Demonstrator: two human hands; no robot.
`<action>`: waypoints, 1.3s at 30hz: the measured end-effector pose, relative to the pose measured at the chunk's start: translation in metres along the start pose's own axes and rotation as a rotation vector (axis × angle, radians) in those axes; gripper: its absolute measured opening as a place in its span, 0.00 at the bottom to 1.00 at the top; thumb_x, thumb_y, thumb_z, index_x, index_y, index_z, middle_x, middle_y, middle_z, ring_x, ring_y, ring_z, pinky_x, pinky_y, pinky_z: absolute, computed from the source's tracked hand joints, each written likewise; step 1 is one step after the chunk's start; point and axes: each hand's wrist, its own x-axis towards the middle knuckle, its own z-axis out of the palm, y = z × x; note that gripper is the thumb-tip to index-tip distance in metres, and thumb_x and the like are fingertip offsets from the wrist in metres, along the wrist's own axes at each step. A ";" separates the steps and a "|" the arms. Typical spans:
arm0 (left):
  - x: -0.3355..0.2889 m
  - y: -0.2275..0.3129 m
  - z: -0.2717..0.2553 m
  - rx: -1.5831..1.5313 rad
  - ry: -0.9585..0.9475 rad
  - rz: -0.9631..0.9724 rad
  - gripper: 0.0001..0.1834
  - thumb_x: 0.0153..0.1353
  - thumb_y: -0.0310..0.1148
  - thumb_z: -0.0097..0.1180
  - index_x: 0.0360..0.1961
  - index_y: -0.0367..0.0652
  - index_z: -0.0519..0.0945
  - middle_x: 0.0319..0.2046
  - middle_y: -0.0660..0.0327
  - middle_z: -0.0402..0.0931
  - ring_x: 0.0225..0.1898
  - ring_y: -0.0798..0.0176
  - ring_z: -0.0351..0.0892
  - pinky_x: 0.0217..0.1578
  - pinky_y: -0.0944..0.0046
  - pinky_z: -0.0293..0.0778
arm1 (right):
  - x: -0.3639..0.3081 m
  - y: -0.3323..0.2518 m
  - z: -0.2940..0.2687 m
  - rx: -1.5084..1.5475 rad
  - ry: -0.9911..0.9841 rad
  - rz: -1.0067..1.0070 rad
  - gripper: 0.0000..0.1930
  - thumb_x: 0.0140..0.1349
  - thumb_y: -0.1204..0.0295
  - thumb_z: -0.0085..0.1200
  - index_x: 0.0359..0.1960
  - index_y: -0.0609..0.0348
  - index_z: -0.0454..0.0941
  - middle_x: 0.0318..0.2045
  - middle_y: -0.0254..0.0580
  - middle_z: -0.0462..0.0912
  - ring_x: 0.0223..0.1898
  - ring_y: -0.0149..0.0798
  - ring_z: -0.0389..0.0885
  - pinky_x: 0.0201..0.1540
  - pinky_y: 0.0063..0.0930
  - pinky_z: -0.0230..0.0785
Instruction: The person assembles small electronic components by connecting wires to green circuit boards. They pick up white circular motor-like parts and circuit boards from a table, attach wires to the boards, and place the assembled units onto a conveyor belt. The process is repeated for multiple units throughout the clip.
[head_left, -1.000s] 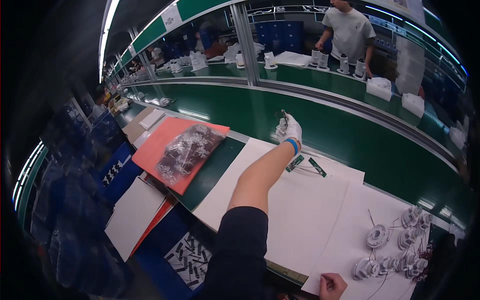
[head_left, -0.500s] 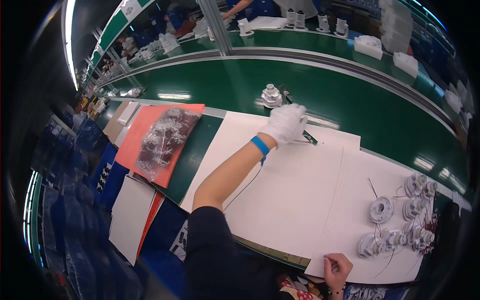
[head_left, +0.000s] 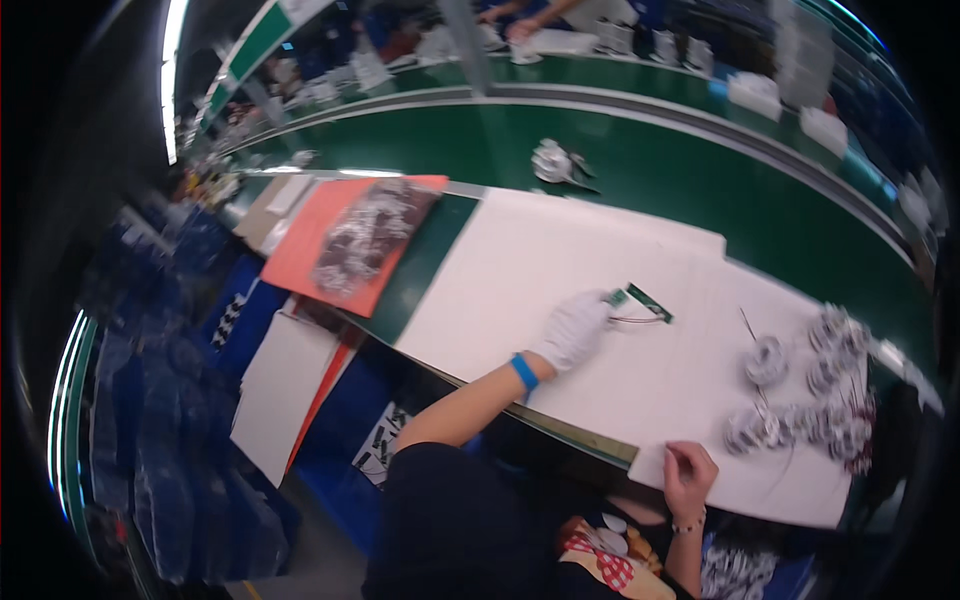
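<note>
My left hand [head_left: 577, 332], in a white glove with a blue band at the wrist, is closed over the white work sheet [head_left: 520, 260]. Its fingertips pinch a small green circuit board [head_left: 618, 298]. Beside them is a longer green circuit board [head_left: 650, 302], with thin dark red wires running from it toward the glove. My bare right hand [head_left: 690, 475] rests at the sheet's near edge, fingers curled, with nothing visible in them. Several white round parts with wires [head_left: 765, 362] stand on the sheet, to the right of this hand and beyond it.
One white part with wires [head_left: 552, 162] sits on the green conveyor belt [head_left: 400, 140] past the sheet. To the left, a clear bag of small parts [head_left: 370, 240] lies on an orange sheet [head_left: 290, 255]. Across the line, another person's hand [head_left: 522, 28] is among white parts.
My left hand has come back from the belt to over the white sheet, bringing the circuit boards. The white part stays on the belt. The whole view has shifted slightly.
</note>
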 end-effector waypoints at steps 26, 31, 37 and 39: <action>-0.059 0.017 -0.006 -0.260 0.003 -0.078 0.09 0.50 0.18 0.47 0.33 0.38 0.72 0.50 0.47 0.68 0.51 0.46 0.69 0.49 0.57 0.68 | -0.004 -0.002 -0.006 -0.286 -0.424 -0.284 0.28 0.44 0.59 0.62 0.45 0.60 0.71 0.55 0.46 0.66 0.58 0.49 0.61 0.60 0.47 0.51; -0.049 0.041 -0.047 -0.137 -0.023 -0.093 0.07 0.52 0.18 0.48 0.33 0.37 0.72 0.48 0.47 0.69 0.48 0.50 0.71 0.45 0.60 0.70 | 0.002 -0.024 -0.049 -0.244 -0.133 -0.371 0.20 0.41 0.70 0.65 0.38 0.61 0.75 0.46 0.46 0.76 0.47 0.47 0.74 0.51 0.38 0.66; -0.033 0.078 -0.065 0.010 0.064 -0.044 0.10 0.50 0.20 0.55 0.35 0.36 0.72 0.49 0.46 0.68 0.45 0.50 0.72 0.43 0.60 0.71 | 0.030 -0.007 -0.104 -0.581 0.212 -0.190 0.24 0.36 0.77 0.65 0.40 0.63 0.75 0.44 0.46 0.76 0.40 0.46 0.74 0.43 0.32 0.67; -0.021 0.087 -0.058 0.069 0.087 0.053 0.12 0.50 0.21 0.56 0.37 0.36 0.72 0.49 0.47 0.68 0.45 0.50 0.72 0.42 0.60 0.72 | 0.033 -0.005 -0.104 -0.594 0.222 -0.163 0.24 0.37 0.76 0.65 0.41 0.64 0.74 0.44 0.46 0.75 0.40 0.46 0.73 0.42 0.33 0.67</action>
